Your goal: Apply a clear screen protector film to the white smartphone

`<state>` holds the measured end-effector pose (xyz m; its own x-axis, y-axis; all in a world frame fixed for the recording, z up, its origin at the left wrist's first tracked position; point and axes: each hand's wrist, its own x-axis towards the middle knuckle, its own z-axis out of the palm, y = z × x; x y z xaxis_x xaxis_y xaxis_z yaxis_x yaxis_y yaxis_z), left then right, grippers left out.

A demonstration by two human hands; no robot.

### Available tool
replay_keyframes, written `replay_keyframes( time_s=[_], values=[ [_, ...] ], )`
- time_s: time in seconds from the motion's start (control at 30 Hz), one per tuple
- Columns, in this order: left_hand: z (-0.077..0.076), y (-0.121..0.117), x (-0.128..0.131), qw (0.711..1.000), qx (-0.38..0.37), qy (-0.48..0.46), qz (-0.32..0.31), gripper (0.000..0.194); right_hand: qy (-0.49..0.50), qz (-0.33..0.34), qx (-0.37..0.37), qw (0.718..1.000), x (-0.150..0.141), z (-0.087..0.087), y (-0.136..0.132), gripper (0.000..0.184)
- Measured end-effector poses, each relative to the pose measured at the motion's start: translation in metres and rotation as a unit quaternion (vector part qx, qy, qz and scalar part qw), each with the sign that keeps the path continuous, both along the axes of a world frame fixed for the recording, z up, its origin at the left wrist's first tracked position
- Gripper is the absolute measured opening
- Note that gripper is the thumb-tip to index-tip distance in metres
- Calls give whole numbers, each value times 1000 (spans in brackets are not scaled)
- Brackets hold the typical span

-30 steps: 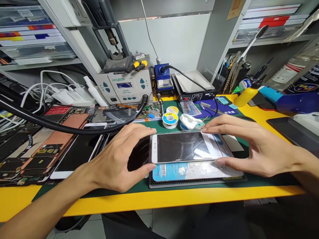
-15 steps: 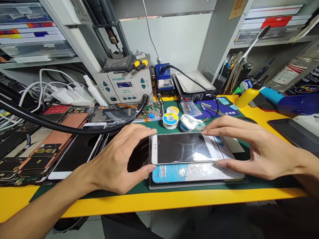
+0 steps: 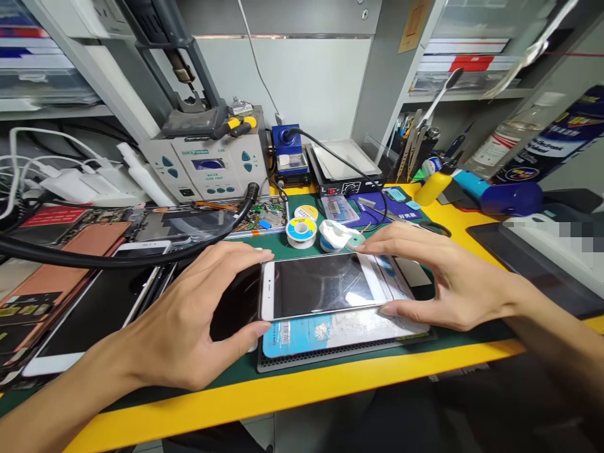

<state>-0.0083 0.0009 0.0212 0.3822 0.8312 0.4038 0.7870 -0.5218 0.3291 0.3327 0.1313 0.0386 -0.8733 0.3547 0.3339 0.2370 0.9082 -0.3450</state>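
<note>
A white phone [image 3: 321, 286] with a dark, scratched screen lies face up over a blue-and-white sheet [image 3: 340, 328] on a black perforated pad [image 3: 330, 353]. My left hand [image 3: 189, 321] pinches the phone's left end between thumb and fingers. My right hand [image 3: 434, 277] grips its right end, fingers on the far edge and thumb on the near edge. Both hands are closed on the phone.
Solder spools [image 3: 302, 231] and a white tape roll [image 3: 337, 234] sit just behind the phone. A soldering station [image 3: 210, 167], a hot plate [image 3: 346, 170] and a tool holder [image 3: 415, 148] stand at the back. Disassembled phones [image 3: 85, 296] and a black hose [image 3: 117, 258] lie left. A dark tablet [image 3: 528, 264] lies right.
The view has shifted, so everything sits further left in the picture. Both hands keep the same grip on the phone, which has not visibly moved on the pad.
</note>
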Motion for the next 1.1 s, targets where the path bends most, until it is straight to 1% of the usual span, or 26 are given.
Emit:
replay_keyframes(
  time_s=[0.13, 0.23, 0.47, 0.73, 0.87, 1.1],
  values=[
    [0, -1, -2, 1000, -11, 11, 13, 64, -9, -14, -5, 1000, 2, 1, 0, 68],
    [-3, 0, -7, 1000, -7, 21, 3, 68, -16, -28, -9, 999, 3, 1, 0, 69],
    [-7, 3, -12, 999, 9, 39, 0, 72, -7, -25, -38, 999, 3, -2, -1, 70],
    [-5, 2, -10, 999, 5, 35, -8, 71, -11, -26, -31, 999, 3, -1, -1, 68],
    [-2, 1, -6, 999, -4, 31, -9, 67, -16, -23, -16, 999, 2, 0, -2, 65],
    [1, 1, -3, 1000, -3, 15, -23, 64, -15, -20, -7, 1000, 3, -2, 0, 65]
  ],
)
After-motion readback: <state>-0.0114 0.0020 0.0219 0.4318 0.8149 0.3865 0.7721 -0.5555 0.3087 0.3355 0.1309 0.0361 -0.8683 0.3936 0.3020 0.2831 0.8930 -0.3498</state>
